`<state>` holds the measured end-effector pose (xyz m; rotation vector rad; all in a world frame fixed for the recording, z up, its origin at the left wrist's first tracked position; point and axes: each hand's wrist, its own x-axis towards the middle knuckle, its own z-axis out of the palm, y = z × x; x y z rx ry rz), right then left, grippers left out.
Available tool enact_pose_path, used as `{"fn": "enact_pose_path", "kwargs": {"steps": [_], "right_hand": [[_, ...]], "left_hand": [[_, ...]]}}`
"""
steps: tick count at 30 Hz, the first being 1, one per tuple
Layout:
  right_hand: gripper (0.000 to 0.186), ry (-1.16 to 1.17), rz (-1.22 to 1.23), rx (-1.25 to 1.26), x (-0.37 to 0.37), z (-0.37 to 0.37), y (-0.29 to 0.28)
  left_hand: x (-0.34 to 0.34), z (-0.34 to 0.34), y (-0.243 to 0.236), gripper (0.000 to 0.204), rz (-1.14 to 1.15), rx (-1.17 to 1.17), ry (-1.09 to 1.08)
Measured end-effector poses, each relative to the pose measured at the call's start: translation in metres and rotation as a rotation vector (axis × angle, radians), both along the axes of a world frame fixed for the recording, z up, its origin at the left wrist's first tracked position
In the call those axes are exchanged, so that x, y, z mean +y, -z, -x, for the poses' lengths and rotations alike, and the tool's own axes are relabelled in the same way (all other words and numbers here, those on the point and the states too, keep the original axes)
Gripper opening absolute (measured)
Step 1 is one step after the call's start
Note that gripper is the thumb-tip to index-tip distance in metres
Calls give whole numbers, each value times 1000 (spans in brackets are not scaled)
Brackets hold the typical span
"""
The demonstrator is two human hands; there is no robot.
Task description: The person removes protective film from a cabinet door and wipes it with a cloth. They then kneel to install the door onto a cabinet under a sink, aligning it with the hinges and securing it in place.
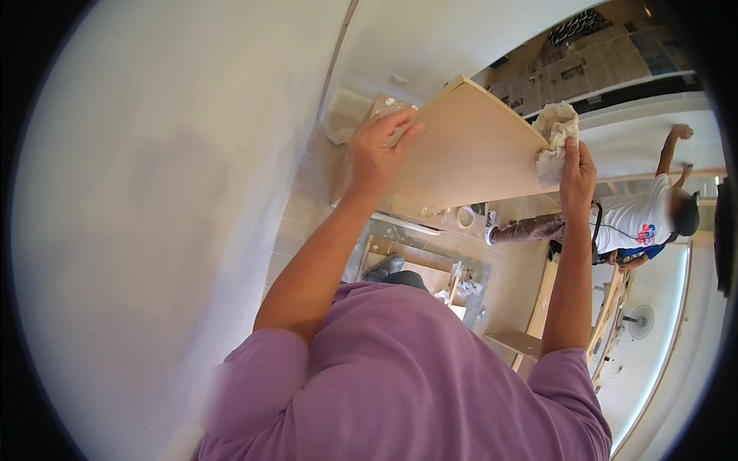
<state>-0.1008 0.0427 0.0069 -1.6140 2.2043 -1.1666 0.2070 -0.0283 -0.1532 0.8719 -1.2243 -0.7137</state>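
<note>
Tan board (469, 146), wood-like, is raised between the wearer's two hands, its upper corner pointing away from the body. Right hand (578, 173): fingers grasping a crumpled off-white cloth (556, 127) at the board's right edge. Left hand (375, 152): fingers bent and slightly spread by the left edge, thumb side over the board's face; blurred, can't tell if they grip. Writing: red and blue print on a co-worker's white T-shirt (615, 215); printed sheets (584, 69) at upper right, text too small to read. Hidden or cut off: second person in blue (647, 251) mostly behind the co-worker; wearer's legs mostly covered by the purple shirt (407, 369), one dark shoe (389, 264) showing. Containers: round pale tub (458, 217) just below the board's lower edge, contents unclear. White wall (115, 230) on the left, fan (639, 322) at lower right.
</note>
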Motion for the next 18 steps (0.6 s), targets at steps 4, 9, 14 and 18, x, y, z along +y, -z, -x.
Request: {"fn": "enact_pose_path", "kwargs": {"steps": [4, 9, 14, 18], "right_hand": [[39, 28, 15, -162, -4, 0, -4], [37, -186, 54, -653, 1, 7, -17], [32, -398, -34, -495, 14, 59, -10], [31, -349, -38, -496, 16, 67, -3]], "left_hand": [[10, 15, -36, 15, 220, -38, 3], [24, 77, -133, 30, 594, -107, -90], [-9, 133, -214, 38, 432, -843, 679], [-9, 156, -189, 24, 401, -921, 734]]}}
